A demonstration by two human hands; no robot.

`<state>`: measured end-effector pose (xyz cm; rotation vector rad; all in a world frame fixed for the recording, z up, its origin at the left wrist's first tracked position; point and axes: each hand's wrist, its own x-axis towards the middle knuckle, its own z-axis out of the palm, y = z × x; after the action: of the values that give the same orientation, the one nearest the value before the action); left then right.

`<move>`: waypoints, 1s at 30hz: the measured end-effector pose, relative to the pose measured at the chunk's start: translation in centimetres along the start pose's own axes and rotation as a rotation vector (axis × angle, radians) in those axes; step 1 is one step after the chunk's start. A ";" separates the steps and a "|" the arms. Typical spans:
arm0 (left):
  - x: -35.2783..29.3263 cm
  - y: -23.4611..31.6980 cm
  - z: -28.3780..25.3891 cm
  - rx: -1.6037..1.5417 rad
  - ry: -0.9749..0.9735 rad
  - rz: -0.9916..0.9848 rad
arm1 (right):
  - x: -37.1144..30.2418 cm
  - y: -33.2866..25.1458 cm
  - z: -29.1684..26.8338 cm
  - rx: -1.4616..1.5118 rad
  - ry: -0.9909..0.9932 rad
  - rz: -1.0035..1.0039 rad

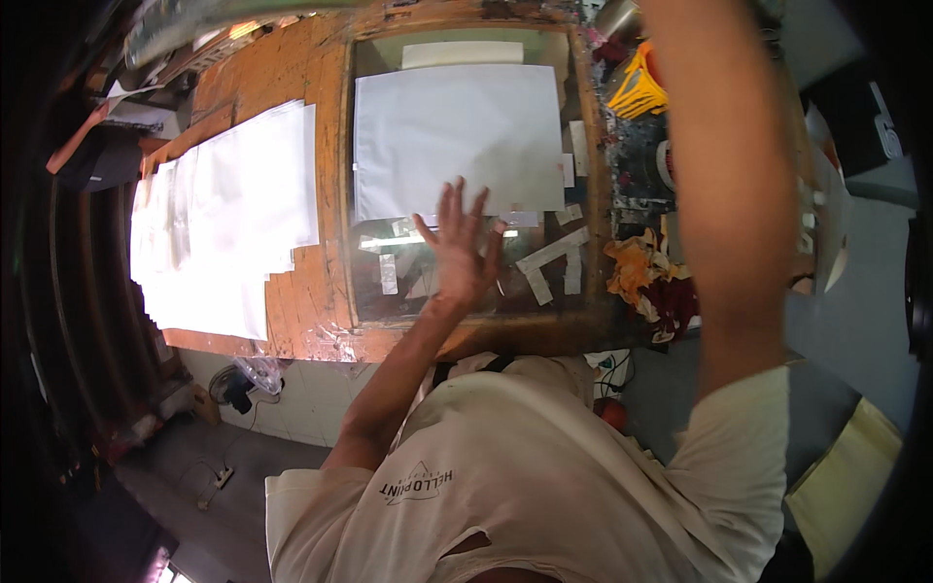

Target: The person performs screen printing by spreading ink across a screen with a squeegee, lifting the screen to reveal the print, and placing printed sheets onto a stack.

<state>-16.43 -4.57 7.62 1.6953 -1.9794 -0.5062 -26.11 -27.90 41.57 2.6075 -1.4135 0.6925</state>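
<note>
A white sheet of paper (457, 136) lies on the glass panel (428, 291) set into the wooden table. My left hand (462, 243) is over the sheet's near edge, fingers spread and pointing away from me; whether it presses on the paper I cannot tell. Behind the sheet shows a strip of pale paper (462, 53). Pieces of tape (554, 257) are stuck on the glass near my left hand. My right arm (734, 165) is raised across the right side and runs out past the top edge, so my right hand is out of the picture.
A spread stack of white sheets (224, 214) covers the table's left part. To the right are an orange-yellow stained container (641, 83) and crumpled, stained rags (641, 277). Another person's arm (78, 136) shows at the far left. A cable (233, 389) hangs below the table.
</note>
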 end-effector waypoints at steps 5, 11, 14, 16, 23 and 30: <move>0.9 2.8 -11.1 -1.094 0.306 -0.118 | -12.4 -5.4 8.3 0.003 0.252 -0.130; -4.6 1.2 -9.7 -1.783 0.075 -0.919 | -26.5 -8.9 18.3 -0.053 -0.116 0.085; -5.8 -3.3 -4.0 -1.721 0.041 -1.131 | -27.8 -7.9 22.5 0.009 -0.105 0.076; -5.7 -3.9 -3.4 -1.682 0.055 -1.190 | -28.1 -7.6 23.5 0.035 -0.129 0.138; -5.2 -3.2 -3.5 -1.608 0.103 -1.213 | -29.1 -8.2 24.1 -0.029 -0.185 0.084; -4.9 -2.3 -4.3 -1.575 0.137 -1.233 | -21.4 -1.9 29.2 -0.018 -0.070 0.124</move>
<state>-11.58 -0.02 9.24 1.3623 0.1660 -1.6255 -24.46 -18.89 6.49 2.5721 -1.6049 0.6035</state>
